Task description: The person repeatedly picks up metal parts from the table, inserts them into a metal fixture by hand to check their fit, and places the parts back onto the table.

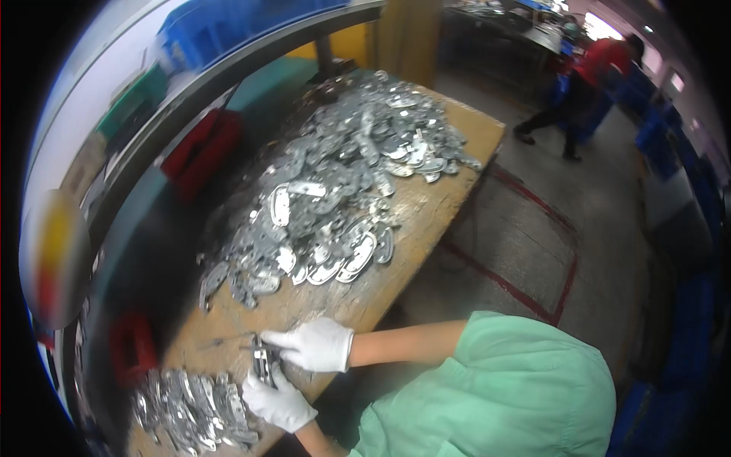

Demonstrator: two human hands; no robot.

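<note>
Both my hands wear white gloves and meet over the near part of the wooden bench. My left hand [279,401] is closed around a curved metal part [263,362], its thumb along the side. Above it, my right hand [312,345] is closed at the part's upper end, fingers pointing left. A thin dark rod-like tool [228,340] sticks out leftward from its fingertips; it is blurred, and its grip end is hidden. Rows of similar metal parts [194,411] lie beside my left hand.
A large heap of loose metal parts [335,179] covers the bench [449,209]. Red bins [202,152] stand behind it, under a shelf rail with a blue crate [236,30]. A person in a red top [605,61] walks at the upper right. Blue crates line the right side.
</note>
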